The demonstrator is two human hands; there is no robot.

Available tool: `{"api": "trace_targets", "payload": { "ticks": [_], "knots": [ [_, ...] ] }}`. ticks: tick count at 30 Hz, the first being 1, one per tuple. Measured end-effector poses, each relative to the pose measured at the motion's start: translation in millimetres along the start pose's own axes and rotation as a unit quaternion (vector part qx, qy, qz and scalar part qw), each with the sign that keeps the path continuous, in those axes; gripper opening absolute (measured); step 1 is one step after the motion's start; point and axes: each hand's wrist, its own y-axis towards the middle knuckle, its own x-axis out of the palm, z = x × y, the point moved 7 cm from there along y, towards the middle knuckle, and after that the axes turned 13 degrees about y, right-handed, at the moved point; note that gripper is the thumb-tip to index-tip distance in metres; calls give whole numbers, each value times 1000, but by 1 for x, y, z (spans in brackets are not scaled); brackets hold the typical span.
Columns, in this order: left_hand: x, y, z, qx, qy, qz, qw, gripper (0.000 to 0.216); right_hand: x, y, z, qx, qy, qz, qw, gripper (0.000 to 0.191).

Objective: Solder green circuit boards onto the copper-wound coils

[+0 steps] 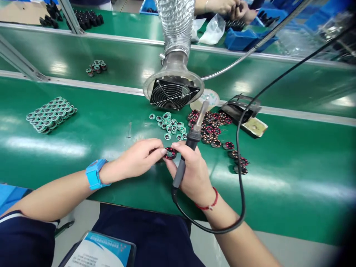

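My left hand [139, 159] and my right hand [191, 170] meet over the green bench, fingers pinched together on one small round coil [170, 152] with dark and red windings. A soldering iron [191, 139] also lies across my right hand, its tip pointing up and away and its black cable [239, 178] looping back toward me. Just beyond my hands lie a pile of small green-and-white rings [171, 125] and a pile of dark red wound coils [211, 128].
A fume extractor fan [172, 91] on a silver duct stands behind the piles. A black iron stand with a sponge [244, 111] sits to its right. A block of stacked green rings [51, 114] lies at the left. Another person's hands [230, 7] work across the far bench.
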Motion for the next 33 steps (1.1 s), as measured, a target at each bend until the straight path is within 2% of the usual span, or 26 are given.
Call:
{"api": "trace_targets", "payload": {
  "ticks": [5, 9, 12, 15, 20, 23, 25, 27, 30, 33],
  "knots": [
    [4, -2, -7, 1, -10, 43, 999, 28, 11, -10, 6, 71, 44, -10, 996, 54],
    [3, -3, -14, -33, -106, 59, 992, 28, 5, -16, 10, 95, 43, 46, 993, 55],
    [-1, -3, -27, -100, -250, 96, 958, 30, -1, -19, 13, 96, 44, 92, 990, 59],
    [-6, -2, -40, -156, -316, 128, 927, 33, -1, -21, 17, 102, 49, 85, 990, 61],
    [-3, 4, -34, -121, -252, 56, 958, 36, 8, -22, 17, 101, 71, 33, 992, 61],
    [2, 6, -26, -85, -212, 14, 973, 28, 14, -23, 16, 93, 77, -2, 993, 61],
    [4, 5, -26, -89, -200, 9, 976, 20, 18, -24, 15, 89, 75, -27, 993, 61],
    [5, 4, -29, -116, -229, 5, 967, 18, 20, -25, 14, 85, 83, -32, 992, 61],
    [6, 2, -35, -148, -350, 4, 925, 21, 16, -24, 14, 84, 107, 2, 991, 62],
    [0, 2, -41, -159, -424, 35, 891, 22, 12, -23, 13, 83, 108, 31, 990, 62]
  ]
}}
